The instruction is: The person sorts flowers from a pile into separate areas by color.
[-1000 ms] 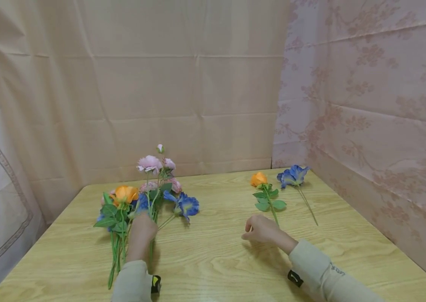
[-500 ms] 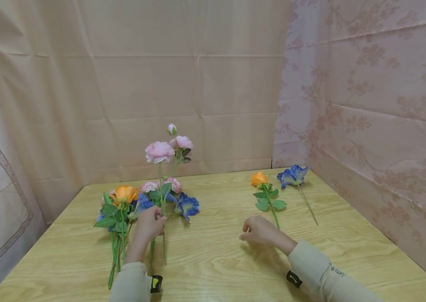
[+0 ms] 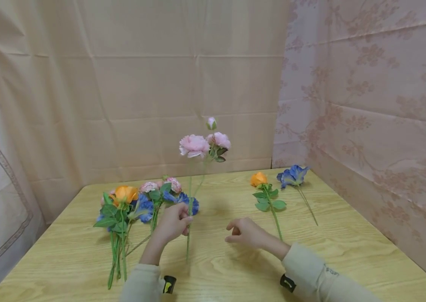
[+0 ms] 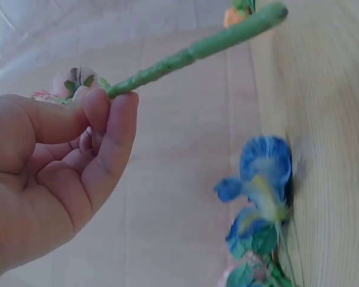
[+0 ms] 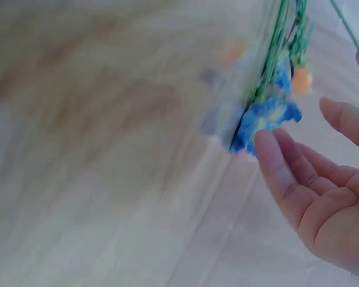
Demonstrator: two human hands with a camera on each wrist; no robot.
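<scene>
My left hand [image 3: 173, 222] pinches the green stem [image 4: 185, 58] of a pink artificial flower [image 3: 194, 145] between thumb and fingers. That flower stands upright, with two full blooms and a small bud [image 3: 211, 123] at its top. Its lower stem end points down over the table. My right hand [image 3: 248, 233] holds nothing; its fingers are loosely bent, with thumb and fingertips apart, to the right of the held stem. In the right wrist view the same right hand [image 5: 323, 191] shows a wide gap between thumb and fingers.
On the left of the wooden table [image 3: 213, 272] lies a pile of flowers: an orange rose [image 3: 126, 194], a blue flower [image 3: 145, 208] and pink ones [image 3: 173, 184]. Farther right lie another orange rose [image 3: 259, 179] and a blue flower [image 3: 293, 176]. A beige curtain [image 3: 197, 84] hangs behind.
My left hand has lifted the pink flower out of the left pile and carried it up and to the right. My right hand has shifted slightly left.
</scene>
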